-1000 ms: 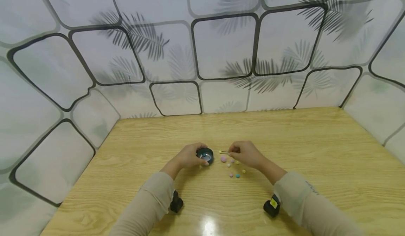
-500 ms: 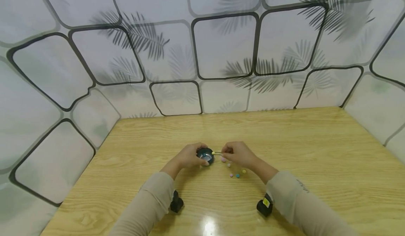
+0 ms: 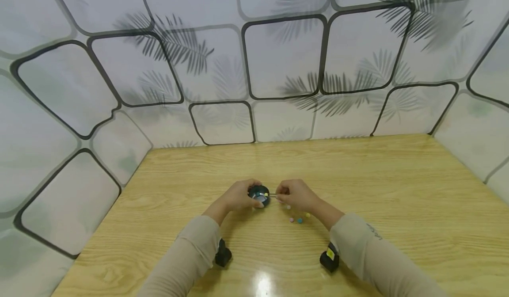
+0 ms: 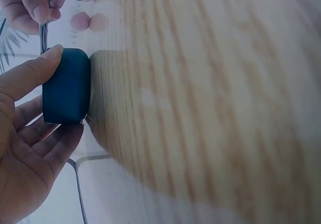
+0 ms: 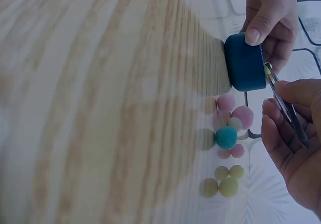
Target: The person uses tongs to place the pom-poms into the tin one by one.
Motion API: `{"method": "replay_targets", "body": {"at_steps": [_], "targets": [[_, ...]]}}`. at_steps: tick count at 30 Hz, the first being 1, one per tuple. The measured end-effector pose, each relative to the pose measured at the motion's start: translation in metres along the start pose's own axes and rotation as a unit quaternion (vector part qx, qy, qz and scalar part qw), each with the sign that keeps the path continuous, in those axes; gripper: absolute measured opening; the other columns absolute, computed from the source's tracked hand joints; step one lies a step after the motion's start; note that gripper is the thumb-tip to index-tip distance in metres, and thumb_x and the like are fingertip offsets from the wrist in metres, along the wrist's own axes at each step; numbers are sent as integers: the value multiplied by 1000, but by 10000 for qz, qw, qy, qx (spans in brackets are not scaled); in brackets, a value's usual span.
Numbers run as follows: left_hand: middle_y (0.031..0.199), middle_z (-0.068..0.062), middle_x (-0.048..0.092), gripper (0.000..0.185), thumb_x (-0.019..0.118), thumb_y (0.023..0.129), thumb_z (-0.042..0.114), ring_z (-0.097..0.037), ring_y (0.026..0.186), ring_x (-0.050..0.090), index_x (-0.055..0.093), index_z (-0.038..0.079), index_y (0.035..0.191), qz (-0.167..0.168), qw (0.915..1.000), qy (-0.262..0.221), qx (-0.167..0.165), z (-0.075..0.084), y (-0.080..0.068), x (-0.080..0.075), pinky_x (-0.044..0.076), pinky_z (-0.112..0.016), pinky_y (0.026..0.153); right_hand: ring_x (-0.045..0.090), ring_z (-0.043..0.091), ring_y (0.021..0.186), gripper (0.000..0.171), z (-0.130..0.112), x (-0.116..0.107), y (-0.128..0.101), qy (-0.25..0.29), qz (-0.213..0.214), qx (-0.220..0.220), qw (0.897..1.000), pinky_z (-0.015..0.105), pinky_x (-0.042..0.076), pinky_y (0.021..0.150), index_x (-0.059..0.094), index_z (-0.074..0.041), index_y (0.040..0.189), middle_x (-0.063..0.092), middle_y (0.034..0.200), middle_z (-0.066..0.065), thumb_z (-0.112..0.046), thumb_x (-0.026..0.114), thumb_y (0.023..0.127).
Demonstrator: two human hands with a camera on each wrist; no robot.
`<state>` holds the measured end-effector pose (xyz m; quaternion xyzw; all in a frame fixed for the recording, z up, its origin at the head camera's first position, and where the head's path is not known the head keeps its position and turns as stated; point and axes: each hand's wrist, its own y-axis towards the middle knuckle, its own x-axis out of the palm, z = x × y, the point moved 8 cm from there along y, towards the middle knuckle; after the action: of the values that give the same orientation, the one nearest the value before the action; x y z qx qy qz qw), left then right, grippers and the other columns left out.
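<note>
My left hand holds a small dark blue bowl on the table, thumb on the near side and fingers round the far side. My right hand pinches metal tweezers between thumb and fingers. Their tips reach over the bowl's rim from the right. At the tips is a small yellow ball, partly hidden by the rim in the right wrist view. Loose small balls lie near the right hand: a teal ball, a larger pink ball, a white ball and yellow ones.
The wood-grain table has a glossy surface that mirrors the balls. A patterned wall covering closes off its back and sides. A black wrist device hangs under the right sleeve, another black device under the left.
My right hand has moved left, carrying the tweezers and yellow ball from beside the bowl to over its opening. My left hand and the bowl have stayed nearly in place.
</note>
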<state>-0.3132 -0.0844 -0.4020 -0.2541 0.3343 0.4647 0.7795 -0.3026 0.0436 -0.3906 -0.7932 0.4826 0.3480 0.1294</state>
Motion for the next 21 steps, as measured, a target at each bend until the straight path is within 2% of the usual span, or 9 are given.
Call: {"method": "replay_targets", "body": {"at_steps": [21], "targets": [[112, -7, 51, 57, 72, 70, 23, -22, 100, 48, 47, 7, 119, -18, 10000, 18, -2, 0, -1, 0, 40, -35, 81, 52, 7, 62, 4, -6, 4, 2, -119, -67, -218, 9997, 21, 44, 56, 61, -4, 82, 58, 71, -1, -7, 60, 80]]}}
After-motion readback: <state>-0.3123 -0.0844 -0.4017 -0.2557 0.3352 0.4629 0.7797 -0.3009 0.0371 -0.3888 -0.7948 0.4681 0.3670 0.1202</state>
